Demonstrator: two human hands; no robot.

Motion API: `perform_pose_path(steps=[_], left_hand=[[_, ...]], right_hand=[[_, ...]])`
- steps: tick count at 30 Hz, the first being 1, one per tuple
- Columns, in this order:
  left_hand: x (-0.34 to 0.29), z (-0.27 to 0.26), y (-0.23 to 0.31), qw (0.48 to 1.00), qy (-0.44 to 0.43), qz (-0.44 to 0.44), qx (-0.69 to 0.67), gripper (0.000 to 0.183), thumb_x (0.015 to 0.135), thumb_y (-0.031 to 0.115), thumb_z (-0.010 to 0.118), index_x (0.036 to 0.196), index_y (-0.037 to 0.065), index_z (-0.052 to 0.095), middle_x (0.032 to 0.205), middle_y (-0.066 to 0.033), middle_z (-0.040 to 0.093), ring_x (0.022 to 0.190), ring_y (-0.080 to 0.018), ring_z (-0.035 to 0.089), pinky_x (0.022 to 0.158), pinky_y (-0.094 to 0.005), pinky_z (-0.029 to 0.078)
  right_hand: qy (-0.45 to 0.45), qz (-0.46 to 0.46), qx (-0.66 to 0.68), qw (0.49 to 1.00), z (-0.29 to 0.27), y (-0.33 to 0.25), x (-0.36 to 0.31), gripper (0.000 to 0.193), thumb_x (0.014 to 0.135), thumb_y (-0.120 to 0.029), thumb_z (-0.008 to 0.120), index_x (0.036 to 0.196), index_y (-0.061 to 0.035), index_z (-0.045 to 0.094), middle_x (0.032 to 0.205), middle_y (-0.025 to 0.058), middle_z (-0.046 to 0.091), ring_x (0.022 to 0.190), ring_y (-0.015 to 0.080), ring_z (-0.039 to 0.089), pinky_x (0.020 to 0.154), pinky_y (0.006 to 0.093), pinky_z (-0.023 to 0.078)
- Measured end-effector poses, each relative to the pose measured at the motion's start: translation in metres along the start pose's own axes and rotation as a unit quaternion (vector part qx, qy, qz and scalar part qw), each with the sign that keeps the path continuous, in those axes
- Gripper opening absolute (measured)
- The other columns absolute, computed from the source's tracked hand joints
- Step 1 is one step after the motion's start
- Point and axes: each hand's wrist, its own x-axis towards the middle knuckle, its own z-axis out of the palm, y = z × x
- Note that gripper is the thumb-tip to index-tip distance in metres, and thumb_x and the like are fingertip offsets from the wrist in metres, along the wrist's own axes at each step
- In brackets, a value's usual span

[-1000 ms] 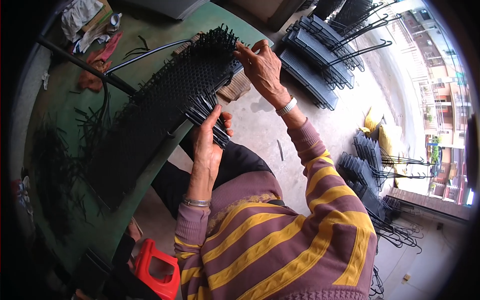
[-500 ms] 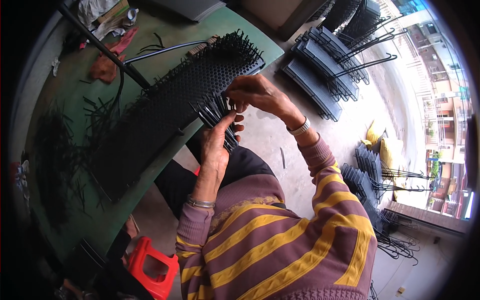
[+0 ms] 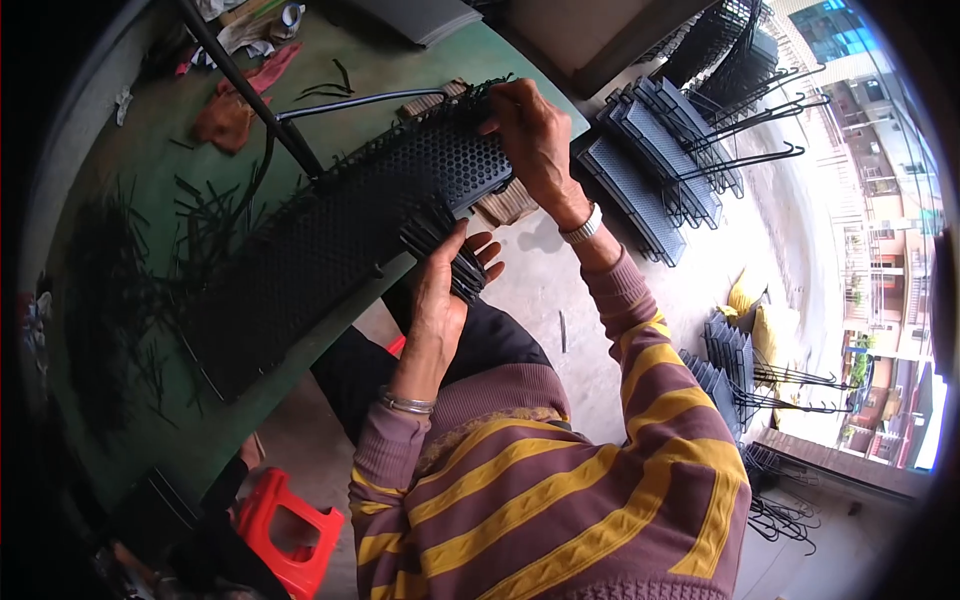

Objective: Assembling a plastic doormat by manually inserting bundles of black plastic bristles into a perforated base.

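A long black perforated panel with a wire frame lies across the edge of a green table. My left hand is closed around a bundle of short black strips just below the panel's near edge. My right hand reaches over the panel's far end, fingers pinched at its top edge on what looks like a strip. A pale watch band sits on my right wrist, a metal bangle on my left. My sleeves are maroon with yellow stripes.
Loose black strips litter the table's left side. A black metal pole crosses the table. Stacks of finished black panels with wire hooks stand on the concrete floor at right, more lower down. A red plastic stool sits below.
My right hand has moved from beside the bundle in my left hand up to the panel's far end. My left hand has stayed by the near edge with the bundle.
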Motion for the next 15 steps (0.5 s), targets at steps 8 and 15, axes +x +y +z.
perform_pose_path(steps=[8,15], left_hand=[[0.002,0.002,-0.001,1.000,0.022,-0.008,-0.016,0.025,0.087,0.021,0.065,0.107,0.009,0.058,0.101,-0.0117,0.062,0.094,-0.0239,0.063,0.083,-0.0443,0.053],[0.001,0.003,-0.002,1.000,0.022,-0.010,-0.018,0.024,0.088,0.020,0.062,0.110,0.010,0.056,0.102,-0.0122,0.063,0.096,-0.0257,0.063,0.084,-0.0456,0.053]], right_hand=[[-0.013,0.015,0.000,1.000,0.004,0.007,0.001,0.009,0.091,-0.004,0.055,0.097,0.0007,0.059,0.072,0.0099,0.066,0.063,0.0151,0.068,0.054,0.0246,0.050],[-0.017,0.033,0.051,0.998,0.010,0.010,-0.001,0.010,0.091,-0.004,0.054,0.099,0.0014,0.059,0.075,0.0106,0.067,0.063,0.0152,0.068,0.054,0.0243,0.050]])
